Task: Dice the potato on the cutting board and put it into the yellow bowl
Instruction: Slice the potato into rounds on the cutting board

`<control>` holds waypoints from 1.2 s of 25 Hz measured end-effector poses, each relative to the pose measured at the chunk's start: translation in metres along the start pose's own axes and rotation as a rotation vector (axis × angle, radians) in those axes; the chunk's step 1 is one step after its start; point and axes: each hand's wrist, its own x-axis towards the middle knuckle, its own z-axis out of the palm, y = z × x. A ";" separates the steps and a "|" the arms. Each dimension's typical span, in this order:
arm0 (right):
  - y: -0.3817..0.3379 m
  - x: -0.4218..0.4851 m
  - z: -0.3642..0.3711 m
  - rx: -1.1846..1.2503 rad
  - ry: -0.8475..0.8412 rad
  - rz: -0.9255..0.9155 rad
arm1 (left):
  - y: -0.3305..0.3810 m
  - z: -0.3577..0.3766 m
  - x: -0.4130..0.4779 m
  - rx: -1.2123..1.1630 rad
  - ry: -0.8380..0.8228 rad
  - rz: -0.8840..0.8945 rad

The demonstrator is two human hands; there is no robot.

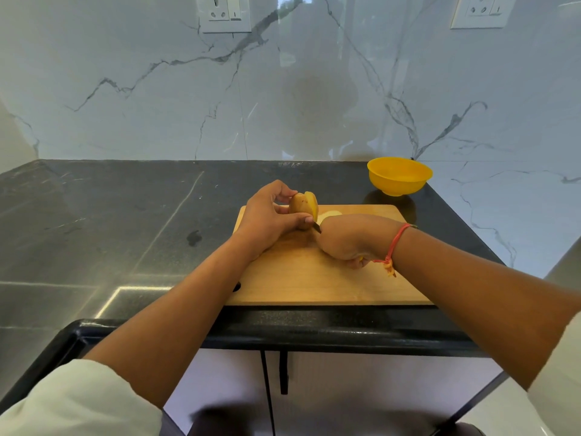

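Wooden cutting board (298, 278): lies flat at the near edge of the black desk (125, 215), right in front of the person, so both hands can work over it without stretching.
Potato (300, 204): on the far left part of the board, stood up on its side, skin on. A slab on its right side looks partly split off, so I'd say it's at the slicing stage and not diced yet.
Left hand (267, 221): curled round the potato from the left, thumb on the near side and fingers over the top. My guess is that's to stop it rolling under the blade.
Right hand (349, 237): closed in a fist round the handle of the knife (317, 228). Only a short dark bit of blade pokes out, right at the potato's near right side. The handle is mostly hidden.
Loose slice (333, 213): a pale piece lying flat on the board just behind the right hand, out of the blade's way.
Yellow bowl (396, 184): on the desk just past the board's far right corner, on the knife-hand side, handy for moving pieces over. Looks empty from here.
Thread bracelet (396, 240): orange, on the right wrist.
Count: one potato, one loose slice that I can see, one knife, one board, one bowl, two hands, two wall sockets (224, 12) up on the marble wall (314, 89).
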 end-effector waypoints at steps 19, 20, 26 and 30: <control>0.014 -0.026 0.010 0.166 0.154 0.062 | 0.010 -0.010 -0.004 0.016 0.043 -0.037; 0.014 -0.027 0.009 0.217 0.195 0.057 | 0.010 -0.010 -0.007 0.022 0.050 -0.043; 0.004 -0.034 0.007 0.252 0.435 -0.066 | 0.009 -0.009 -0.018 0.078 0.111 -0.070; -0.005 -0.019 0.012 0.208 0.426 -0.021 | 0.009 -0.006 -0.023 0.065 0.133 -0.074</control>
